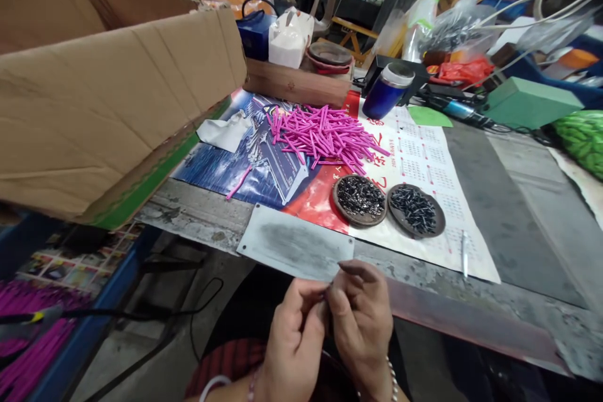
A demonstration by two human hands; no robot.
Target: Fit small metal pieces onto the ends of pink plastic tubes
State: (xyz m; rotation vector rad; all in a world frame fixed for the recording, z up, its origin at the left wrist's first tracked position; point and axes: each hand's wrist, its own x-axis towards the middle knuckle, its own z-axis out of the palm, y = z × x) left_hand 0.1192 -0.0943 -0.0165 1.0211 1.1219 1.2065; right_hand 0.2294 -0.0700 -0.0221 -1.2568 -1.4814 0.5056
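Note:
My left hand (294, 336) and my right hand (362, 320) meet over my lap, just below the table's front edge, fingertips pinched together. Something very small sits between the fingertips; what it is cannot be made out. On the table beyond lies a pile of pink tubes (323, 135). Two round brown dishes hold small dark metal parts, one on the left (359, 200) and one on the right (416, 209). A grey metal plate (296, 243) lies at the table edge closest to my hands.
A large open cardboard box (101, 81) fills the left. A blue cup (389, 91), a wooden block (296, 83), a green box (530, 103) and bags crowd the back. A calendar sheet (426, 157) covers the table. More pink tubes (28, 333) lie in a bin lower left.

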